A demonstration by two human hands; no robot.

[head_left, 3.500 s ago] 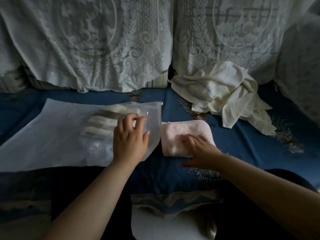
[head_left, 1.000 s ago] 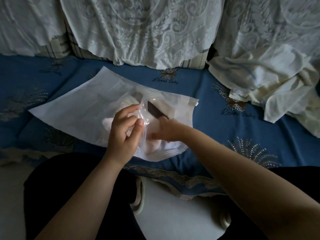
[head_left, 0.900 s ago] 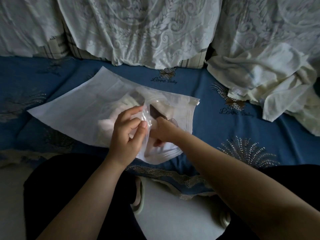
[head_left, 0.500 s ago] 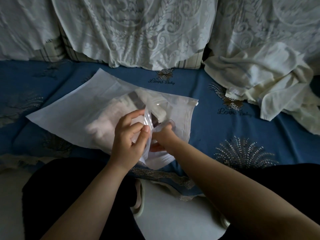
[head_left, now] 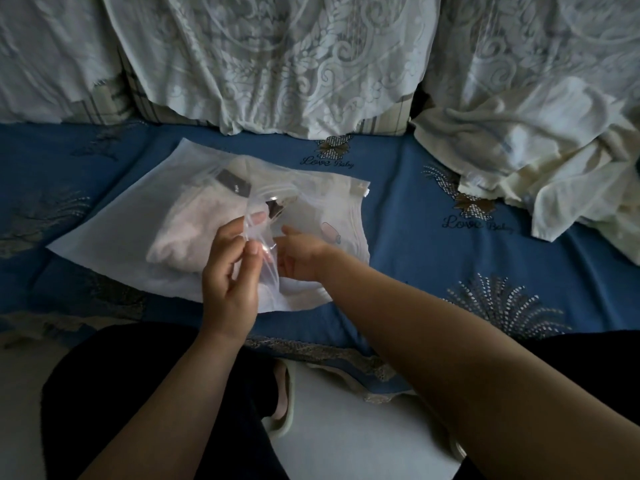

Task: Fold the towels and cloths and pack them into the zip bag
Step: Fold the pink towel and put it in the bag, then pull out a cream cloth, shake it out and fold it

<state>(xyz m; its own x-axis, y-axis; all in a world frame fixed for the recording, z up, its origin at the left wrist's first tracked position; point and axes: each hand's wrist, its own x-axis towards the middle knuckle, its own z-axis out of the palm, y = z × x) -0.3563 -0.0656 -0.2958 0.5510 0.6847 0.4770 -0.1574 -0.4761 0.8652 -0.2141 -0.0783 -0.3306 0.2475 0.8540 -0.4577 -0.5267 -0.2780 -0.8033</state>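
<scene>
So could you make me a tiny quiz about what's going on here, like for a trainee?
1. True or false: the left hand pinches the bag's open edge.
2. Where is the pink towel? A) inside the bag B) on the floor C) on the cream pile
3. Fill in: the cream pile lies on the ____ cover.

Key: 1 true; 2 A; 3 blue.
</scene>
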